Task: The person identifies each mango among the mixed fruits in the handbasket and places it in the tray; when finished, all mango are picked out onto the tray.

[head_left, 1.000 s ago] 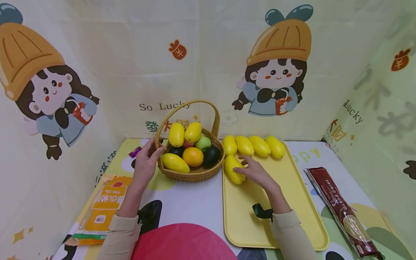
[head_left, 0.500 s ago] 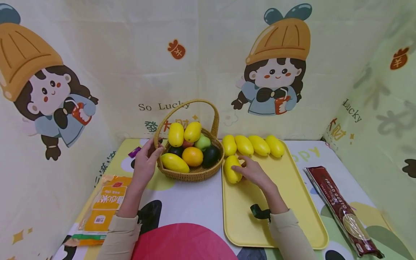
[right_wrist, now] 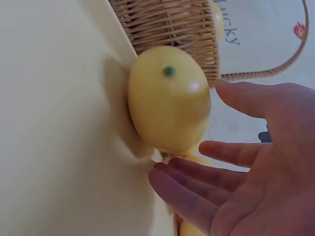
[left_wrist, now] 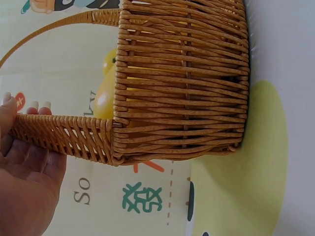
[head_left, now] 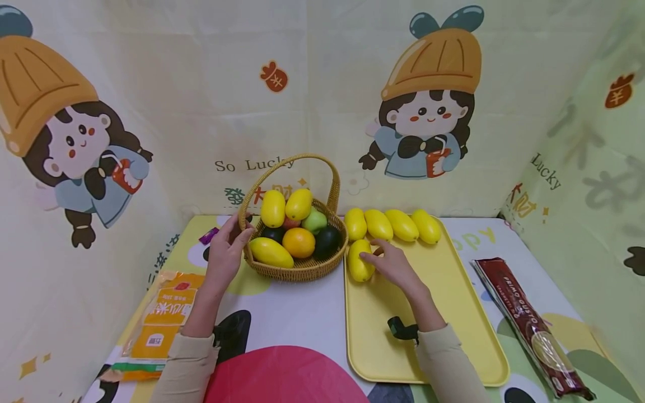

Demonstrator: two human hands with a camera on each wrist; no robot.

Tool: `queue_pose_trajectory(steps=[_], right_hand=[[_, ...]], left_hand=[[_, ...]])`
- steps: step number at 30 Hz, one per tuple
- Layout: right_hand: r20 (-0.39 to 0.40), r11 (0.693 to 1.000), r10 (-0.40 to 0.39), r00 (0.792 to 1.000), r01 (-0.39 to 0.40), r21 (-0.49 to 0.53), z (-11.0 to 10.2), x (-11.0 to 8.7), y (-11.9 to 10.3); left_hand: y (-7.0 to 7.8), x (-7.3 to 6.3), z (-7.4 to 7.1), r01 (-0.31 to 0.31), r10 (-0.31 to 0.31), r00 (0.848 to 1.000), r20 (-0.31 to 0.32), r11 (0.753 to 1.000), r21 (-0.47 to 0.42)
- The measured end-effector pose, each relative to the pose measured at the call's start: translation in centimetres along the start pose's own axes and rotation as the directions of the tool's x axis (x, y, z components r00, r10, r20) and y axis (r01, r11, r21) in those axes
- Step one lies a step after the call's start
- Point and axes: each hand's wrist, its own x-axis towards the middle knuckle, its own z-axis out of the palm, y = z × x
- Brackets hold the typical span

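Note:
My left hand (head_left: pixel 227 252) holds the left side of a wicker basket's (head_left: pixel 302 273) arched handle (left_wrist: pixel 64 137), with thumb and fingers on either side of it. The basket carries several fruits: yellow mangoes (head_left: pixel 271 252), an orange (head_left: pixel 299 243), a green apple-like fruit (head_left: pixel 314 221) and dark avocado-like ones (head_left: pixel 327 243). Over the yellow tray (head_left: pixel 443 319), my right hand (head_left: pixel 395 266) is beside a single mango (head_left: pixel 359 268) lying near the tray's left edge. In the right wrist view its thumb and fingers are spread around that mango (right_wrist: pixel 165 103), with a gap at the thumb.
Several more mangoes (head_left: pixel 403 226) lie in a row along the tray's back end. A dark red spaghetti pack (head_left: pixel 534 327) lies right of the tray, an orange food bag (head_left: pixel 163 322) at the left. A small purple packet (head_left: pixel 209 235) sits behind my left hand.
The single mango has turned straighter and shifted slightly back and left, my right hand moving left with it. The right fingers have since spread away from it. The left hand stays on the handle.

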Motion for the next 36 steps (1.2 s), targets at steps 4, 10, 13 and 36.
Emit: queue_pose_trajectory(steps=[4, 10, 13, 36], right_hand=[[-0.037, 0.999, -0.032, 0.999, 0.03, -0.039, -0.5, 0.1, 0.1], [-0.079, 0.994, -0.109, 0.991, 0.109, -0.008, -0.9, 0.2, 0.0], [-0.092, 0.986, -0.164, 0.982, 0.167, 0.025, -0.7, 0.4, -0.2], [-0.205, 0.879, -0.463, 0.863, 0.476, 0.018, 4.3, 1.7, -4.9]], left_hand=[[0.0, 0.0, 0.0, 0.008, -0.008, 1.0, -0.005, 1.0, 0.005], [0.0, -0.1, 0.0, 0.012, -0.012, 1.0, -0.007, 1.0, -0.002], [0.0, -0.2, 0.0, 0.005, -0.005, 1.0, -0.008, 1.0, -0.008], [0.5, -0.2, 0.1, 0.005, -0.005, 1.0, 0.002, 1.0, -0.002]])
